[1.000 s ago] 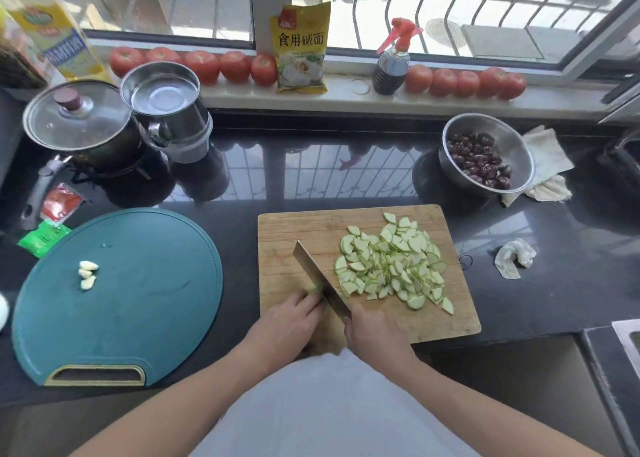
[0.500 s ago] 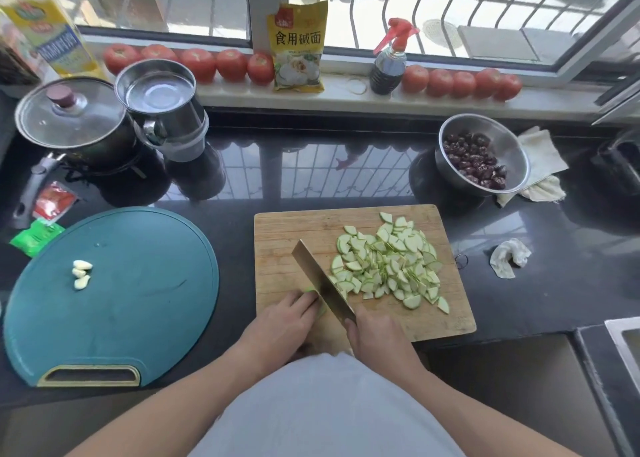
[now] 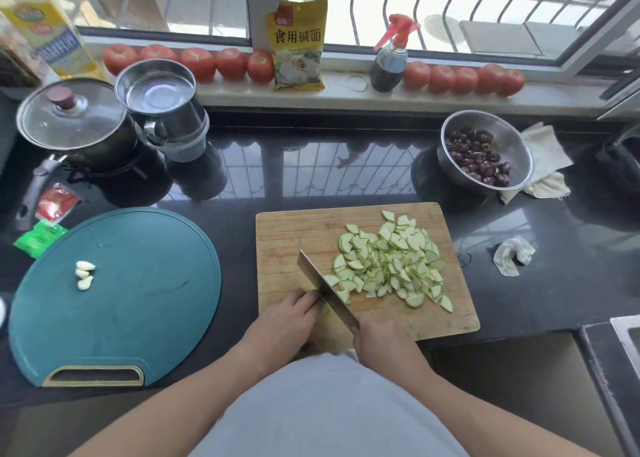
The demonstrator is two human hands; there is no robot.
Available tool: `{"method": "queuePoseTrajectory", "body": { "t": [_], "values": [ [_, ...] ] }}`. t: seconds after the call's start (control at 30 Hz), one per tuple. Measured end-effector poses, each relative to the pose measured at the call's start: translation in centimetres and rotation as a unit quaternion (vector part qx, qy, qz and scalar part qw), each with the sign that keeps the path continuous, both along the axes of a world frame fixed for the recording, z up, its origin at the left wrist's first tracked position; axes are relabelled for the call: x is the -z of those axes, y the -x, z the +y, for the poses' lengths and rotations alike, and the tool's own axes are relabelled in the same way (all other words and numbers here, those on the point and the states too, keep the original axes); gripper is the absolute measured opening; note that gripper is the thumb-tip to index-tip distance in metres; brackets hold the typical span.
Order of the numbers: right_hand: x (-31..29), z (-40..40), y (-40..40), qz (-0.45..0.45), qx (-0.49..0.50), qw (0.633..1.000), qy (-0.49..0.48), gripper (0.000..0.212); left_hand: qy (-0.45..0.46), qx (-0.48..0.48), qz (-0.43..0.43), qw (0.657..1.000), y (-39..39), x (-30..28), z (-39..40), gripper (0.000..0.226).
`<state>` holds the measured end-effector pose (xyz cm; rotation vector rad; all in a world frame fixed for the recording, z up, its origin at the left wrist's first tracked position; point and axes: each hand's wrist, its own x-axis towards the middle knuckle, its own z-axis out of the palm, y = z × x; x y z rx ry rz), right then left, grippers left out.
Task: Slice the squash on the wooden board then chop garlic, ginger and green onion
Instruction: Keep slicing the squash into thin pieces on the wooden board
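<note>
Looking down at the wooden board [image 3: 294, 235], I see the squash almost wholly cut: a loose heap of squash slices [image 3: 391, 259], pale green half-moons and wedges with darker rind edges, spreads over the board's middle and right part. Only a small green remnant of squash [image 3: 325, 307] shows, at the near left of the board, tucked under my left hand [image 3: 284, 321] and touching the blade. That hand lies knuckles up, fingers curled and pressed together over the remnant, fingertips right against the flat of the cleaver [image 3: 325, 290]. My right hand [image 3: 381, 342] is wrapped round the cleaver's handle, which it hides entirely; the fingers are closed in a fist-like grip at the board's near edge. The blade runs diagonally away from me toward the left, its edge down on the board between the remnant and the heap. Both forearms come in from below. Well apart, three peeled garlic cloves [image 3: 84, 274] lie on the round teal cutting board [image 3: 138, 301].
</note>
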<state>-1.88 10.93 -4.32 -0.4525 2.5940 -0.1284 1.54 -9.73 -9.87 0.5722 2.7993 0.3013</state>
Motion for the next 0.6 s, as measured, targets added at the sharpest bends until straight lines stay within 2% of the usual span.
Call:
{"method": "queuePoseTrajectory", "body": {
  "t": [0.1, 0.17, 0.27, 0.43, 0.6],
  "values": [
    [1.3, -1.0, 0.5, -0.010, -0.015, 1.000, -0.002, 0.019, 0.002, 0.001, 0.000, 1.000, 0.0, -0.4, 0.1, 0.074],
    [2.2, -2.0, 1.0, 0.008, -0.014, 1.000, 0.006, 0.014, 0.005, 0.003, 0.012, 1.000, 0.1, -0.7, 0.2, 0.072],
    [2.8, -2.4, 1.6, 0.027, 0.031, 0.998, 0.042, 0.022, -0.005, 0.006, 0.041, 0.999, -0.1, -1.1, 0.1, 0.065],
    [2.1, 0.8, 3.4, 0.084, 0.080, 0.992, 0.039, 0.025, -0.010, 0.020, 0.074, 0.997, -0.8, -0.6, -0.2, 0.066],
    [0.2, 1.1, 3.3, 0.065, 0.057, 0.994, 0.071, 0.026, 0.010, 0.025, 0.058, 0.998, -0.7, -0.8, -0.2, 0.067]
  ]
}}
